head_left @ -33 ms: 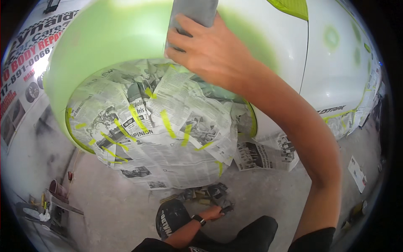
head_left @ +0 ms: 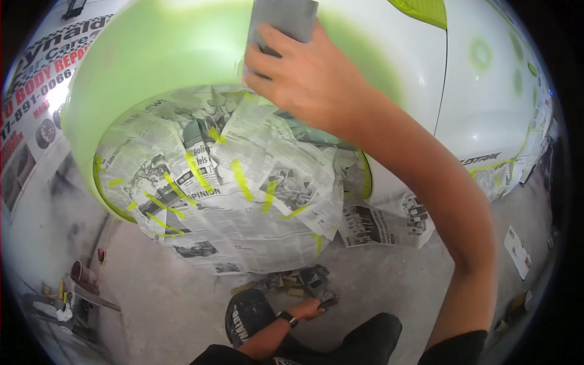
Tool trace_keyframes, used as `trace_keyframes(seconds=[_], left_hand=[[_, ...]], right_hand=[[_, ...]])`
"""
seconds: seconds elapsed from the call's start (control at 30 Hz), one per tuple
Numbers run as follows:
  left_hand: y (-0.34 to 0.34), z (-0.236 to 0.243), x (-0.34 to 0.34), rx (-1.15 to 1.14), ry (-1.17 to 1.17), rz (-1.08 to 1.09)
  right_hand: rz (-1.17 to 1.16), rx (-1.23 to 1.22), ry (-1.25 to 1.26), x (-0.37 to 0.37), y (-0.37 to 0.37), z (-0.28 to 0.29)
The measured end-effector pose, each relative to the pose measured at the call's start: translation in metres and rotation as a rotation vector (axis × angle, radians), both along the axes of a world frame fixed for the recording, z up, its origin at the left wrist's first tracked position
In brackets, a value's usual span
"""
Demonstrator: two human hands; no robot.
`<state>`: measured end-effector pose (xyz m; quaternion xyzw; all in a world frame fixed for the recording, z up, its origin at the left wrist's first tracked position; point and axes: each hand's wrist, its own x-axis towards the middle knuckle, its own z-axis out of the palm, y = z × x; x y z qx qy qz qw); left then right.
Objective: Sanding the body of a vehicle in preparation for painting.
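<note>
High on the pale green car fender [head_left: 176,52], my right hand [head_left: 298,76] presses a folded grey sheet of sandpaper [head_left: 285,21] flat against the panel, fingers curled over it. Crumpled newspaper [head_left: 274,243], stuck down with yellow-green tape [head_left: 241,179], covers the wheel area just below that hand. Down near the floor, my left hand [head_left: 309,308] is closed by a small dark piece [head_left: 329,303]; what its fingers grip is too small to make out. Several worn blocks and scraps [head_left: 296,281] lie beside it.
The white car door [head_left: 486,91] with green patches stretches to the right. A bucket-like dark seat [head_left: 246,316] stands beside my left forearm. Red-brown can [head_left: 84,272] and clutter stand at the left. A printed banner [head_left: 45,73] hangs at the far left; loose paper [head_left: 517,252] lies at right.
My right hand and the sandpaper have shifted very slightly to the right on the fender. The left hand stays where it was.
</note>
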<state>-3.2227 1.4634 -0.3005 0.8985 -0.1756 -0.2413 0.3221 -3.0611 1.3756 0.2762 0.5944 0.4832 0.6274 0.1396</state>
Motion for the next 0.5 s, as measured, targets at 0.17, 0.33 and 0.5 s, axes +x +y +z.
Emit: trace_keyframes(seconds=[0.17, 0.33, 0.5], left_hand=[[0.005, -0.016, -0.002, 0.016, -0.018, -0.006], [0.001, 0.000, -0.002, 0.050, 0.022, 0.017], [0.003, 0.013, -0.009, -0.074, 0.131, 0.143]], right_hand=[[-0.209, -0.051, -0.063, 0.004, -0.036, -0.013], [-0.093, 0.038, 0.056, 0.015, -0.075, -0.032], [-0.124, 0.300, 0.301, -0.014, -0.106, -0.072]])
